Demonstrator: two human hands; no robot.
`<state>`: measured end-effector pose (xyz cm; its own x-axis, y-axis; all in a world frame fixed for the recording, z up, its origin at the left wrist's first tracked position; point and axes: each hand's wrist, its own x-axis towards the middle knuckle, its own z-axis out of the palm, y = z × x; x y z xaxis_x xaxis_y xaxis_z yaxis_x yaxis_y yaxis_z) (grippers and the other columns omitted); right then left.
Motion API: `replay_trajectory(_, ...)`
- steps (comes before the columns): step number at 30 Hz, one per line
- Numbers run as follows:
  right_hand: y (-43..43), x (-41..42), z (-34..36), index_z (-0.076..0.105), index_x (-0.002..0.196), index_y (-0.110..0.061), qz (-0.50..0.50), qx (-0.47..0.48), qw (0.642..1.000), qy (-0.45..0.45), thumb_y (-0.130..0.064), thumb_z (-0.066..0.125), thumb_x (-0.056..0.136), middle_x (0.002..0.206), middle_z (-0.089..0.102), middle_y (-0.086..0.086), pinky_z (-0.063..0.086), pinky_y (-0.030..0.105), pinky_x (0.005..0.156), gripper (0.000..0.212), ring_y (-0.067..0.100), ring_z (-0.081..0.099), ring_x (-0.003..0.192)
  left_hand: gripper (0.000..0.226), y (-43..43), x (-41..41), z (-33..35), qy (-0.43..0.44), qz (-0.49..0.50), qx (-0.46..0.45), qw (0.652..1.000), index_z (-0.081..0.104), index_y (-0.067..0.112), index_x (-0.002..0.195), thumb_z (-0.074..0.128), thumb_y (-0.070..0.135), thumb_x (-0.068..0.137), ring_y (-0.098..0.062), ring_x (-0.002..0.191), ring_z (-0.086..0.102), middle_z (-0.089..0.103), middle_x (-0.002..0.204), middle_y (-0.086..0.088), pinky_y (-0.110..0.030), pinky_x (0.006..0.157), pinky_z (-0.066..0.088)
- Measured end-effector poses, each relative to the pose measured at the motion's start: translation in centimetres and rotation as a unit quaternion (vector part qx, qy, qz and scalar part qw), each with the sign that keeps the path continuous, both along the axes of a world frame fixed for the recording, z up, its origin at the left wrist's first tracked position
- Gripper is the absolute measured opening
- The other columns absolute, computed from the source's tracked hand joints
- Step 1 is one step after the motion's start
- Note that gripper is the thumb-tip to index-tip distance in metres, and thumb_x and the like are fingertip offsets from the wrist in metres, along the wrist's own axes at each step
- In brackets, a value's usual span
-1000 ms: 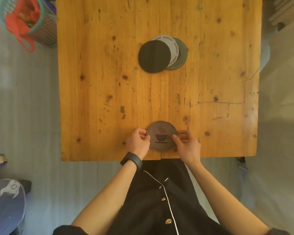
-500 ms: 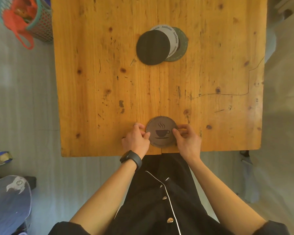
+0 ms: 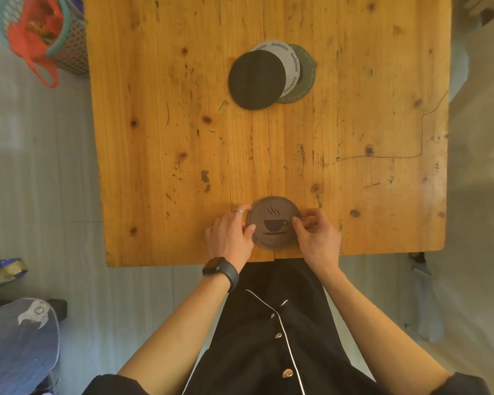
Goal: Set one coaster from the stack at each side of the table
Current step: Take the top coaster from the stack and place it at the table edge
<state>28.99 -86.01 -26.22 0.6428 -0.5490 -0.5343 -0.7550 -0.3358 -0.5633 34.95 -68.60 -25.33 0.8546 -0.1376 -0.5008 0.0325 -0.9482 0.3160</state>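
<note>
A brown round coaster (image 3: pixel 274 223) with a coffee-cup print lies flat on the wooden table (image 3: pixel 160 143), close to the near edge at the middle. My left hand (image 3: pixel 230 238) pinches its left rim and my right hand (image 3: pixel 317 238) pinches its right rim. Farther back, near the table's middle, sits the fanned stack: a black coaster (image 3: pixel 255 79) on top, a grey lettered one (image 3: pixel 290 64) under it and a green one (image 3: pixel 307 75) at the bottom right.
A mesh basket (image 3: pixel 69 44) with an orange bag stands on the floor past the table's far left corner. A blue bag (image 3: pixel 17 346) lies on the floor at the near left. A pale surface borders the table's right side.
Both hands stay on the brown coaster at the near edge; it has barely shifted. The view has tilted slightly, so the table sits a little higher in frame.
</note>
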Motion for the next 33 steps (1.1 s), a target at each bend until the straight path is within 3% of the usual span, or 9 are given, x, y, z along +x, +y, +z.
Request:
replay_trajectory(3,0.1,-0.3,-0.3,0.06,0.104,-0.025,0.032,-0.037,0.999,-0.015,-0.039,0.067,0.092,0.084,0.065,-0.009,0.047,0.027,0.06,0.02,0.009,0.062,0.071,0.054,0.2,-0.1,-0.2,-0.048,-0.077,0.035,0.995,0.04,0.045,0.14,0.061,0.037,0.09,-0.02,0.101,0.052,0.054,0.118,0.002,-0.032,0.074,0.04)
replay_trajectory(7,0.3,-0.7,-0.4,0.058,0.117,-0.029,0.084,-0.076,0.994,-0.01,-0.043,0.059,0.097,0.113,0.053,-0.004,0.052,0.034,0.067,0.024,0.014,0.063,0.076,0.053,0.6,-0.1,-0.7,-0.08,-0.138,0.05,0.986,0.042,0.043,0.142,0.057,0.034,0.092,-0.023,0.117,0.048,0.045,0.138,0.0,-0.04,0.09,0.043)
replay_trajectory(10,0.3,-1.0,-0.6,0.061,0.122,-0.029,0.179,-0.134,0.974,-0.042,-0.037,0.053,0.101,0.113,0.055,0.001,0.055,0.035,0.058,0.024,0.022,0.063,0.082,0.053,1.1,0.1,-1.0,-0.087,-0.162,0.05,0.982,0.041,0.043,0.142,0.055,0.038,0.091,-0.025,0.12,0.047,0.044,0.14,-0.002,-0.043,0.095,0.042)
replay_trajectory(14,-0.2,-0.9,-0.4,0.066,0.119,-0.023,0.245,-0.195,0.948,-0.056,-0.029,0.059,0.098,0.106,0.059,0.005,0.051,0.032,0.055,0.022,0.026,0.063,0.078,0.053,1.4,0.7,-0.8,-0.077,-0.187,0.05,0.978,0.043,0.041,0.14,0.053,0.042,0.088,-0.026,0.121,0.045,0.045,0.138,-0.003,-0.045,0.096,0.04)
replay_trajectory(19,-1.8,1.2,0.2,0.067,0.112,-0.028,0.269,-0.15,0.951,-0.018,-0.035,0.061,0.094,0.118,0.056,0.0,0.056,0.037,0.071,0.021,0.026,0.06,0.099,0.044,1.0,2.9,-0.2,-0.06,-0.205,0.031,0.976,0.051,0.034,0.13,0.05,0.043,0.086,-0.024,0.119,0.046,0.047,0.133,0.001,-0.042,0.098,0.039)
replay_trajectory(24,-4.8,7.7,0.6,0.064,0.126,-0.026,0.242,-0.191,0.949,-0.069,-0.036,0.061,0.094,0.133,0.056,0.002,0.052,0.043,0.089,0.034,0.032,0.055,0.114,0.047,-2.2,11.0,-0.1,-0.099,-0.106,-0.011,0.989,0.047,0.028,0.135,0.048,0.045,0.09,-0.021,0.124,0.045,0.042,0.142,0.003,-0.041,0.101,0.041)
replay_trajectory(27,-6.2,12.1,0.3,0.051,0.14,-0.03,0.215,-0.233,0.947,-0.051,-0.049,0.051,0.096,0.154,0.044,0.005,0.043,0.05,0.106,0.048,0.034,0.038,0.139,0.057,-5.0,16.3,0.0,-0.14,-0.107,-0.025,0.984,0.04,0.024,0.142,0.052,0.045,0.09,-0.024,0.136,0.037,0.036,0.151,-0.002,-0.042,0.109,0.037)
replay_trajectory(29,-6.9,14.2,-0.3,0.036,0.151,-0.034,0.228,-0.245,0.942,-0.022,-0.056,0.041,0.098,0.164,0.026,0.005,0.027,0.055,0.117,0.058,0.032,0.018,0.152,0.064,-6.6,19.0,0.2,-0.144,-0.137,-0.012,0.98,0.034,0.022,0.147,0.053,0.045,0.09,-0.026,0.142,0.029,0.027,0.157,-0.005,-0.043,0.114,0.031)
replay_trajectory(33,-8.0,15.5,-2.2,-0.001,0.158,-0.04,0.276,-0.236,0.931,0.023,-0.066,0.016,0.098,0.168,-0.012,0.001,-0.003,0.06,0.122,0.067,0.025,-0.016,0.154,0.07,-7.6,22.0,-0.8,-0.135,-0.19,0.021,0.972,0.02,0.026,0.153,0.051,0.046,0.094,-0.028,0.148,0.015,0.01,0.164,-0.005,-0.045,0.118,0.024)
